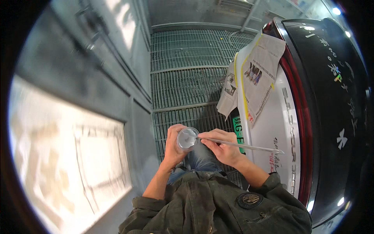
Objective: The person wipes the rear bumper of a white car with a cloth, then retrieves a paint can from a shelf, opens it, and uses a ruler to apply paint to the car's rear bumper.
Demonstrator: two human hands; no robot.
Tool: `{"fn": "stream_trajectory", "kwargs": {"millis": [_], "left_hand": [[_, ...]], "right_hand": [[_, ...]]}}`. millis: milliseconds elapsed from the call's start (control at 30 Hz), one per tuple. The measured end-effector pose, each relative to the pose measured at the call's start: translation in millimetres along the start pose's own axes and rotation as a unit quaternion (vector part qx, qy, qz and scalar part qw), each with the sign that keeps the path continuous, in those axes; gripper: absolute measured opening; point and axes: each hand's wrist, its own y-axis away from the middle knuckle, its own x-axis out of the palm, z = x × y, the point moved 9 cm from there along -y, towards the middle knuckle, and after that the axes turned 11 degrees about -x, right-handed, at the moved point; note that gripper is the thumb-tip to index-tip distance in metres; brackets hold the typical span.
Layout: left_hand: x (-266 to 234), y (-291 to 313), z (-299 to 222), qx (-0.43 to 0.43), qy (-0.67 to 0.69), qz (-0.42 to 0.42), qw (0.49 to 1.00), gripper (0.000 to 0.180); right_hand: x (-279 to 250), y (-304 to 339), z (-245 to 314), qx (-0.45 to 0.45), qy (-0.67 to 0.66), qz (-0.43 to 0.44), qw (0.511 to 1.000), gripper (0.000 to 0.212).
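My left hand (173, 145) is wrapped round a clear plastic cup (186, 149) in front of my body. Inside the cup is a pale grey-white liquid, perhaps paint (188, 136). My right hand (226, 150) pinches a long, thin, greyish stirring stick (259, 148) beside the cup. One end of the stick reaches the cup's rim, and the other sticks out to the right, over the white rear of a car. Whether its near tip dips into the liquid is hard to make out.
At right stands the car's white rear panel (286, 117), with a red light strip (291, 82) and dark rear window (331, 97). Newspaper (263, 72) edged with yellow tape (244, 84) masks its corner. Metal grating (187, 87) forms the floor. A grey wall (140, 148) with a bright window (97, 152) rises at left.
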Motion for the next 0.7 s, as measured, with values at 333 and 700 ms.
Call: {"fn": "stream_trajectory", "kwargs": {"millis": [333, 700], "left_hand": [[50, -346, 97, -0.139, 0.041, 0.071, 0.987, 0.075], [129, -706, 85, -0.073, 0.081, 0.192, 0.975, 0.081]], "right_hand": [[-47, -193, -272, 0.134, -0.036, -0.165, 0.976, 0.023], [-178, -448, -463, 0.176, 0.016, -0.131, 0.976, 0.025]]}}
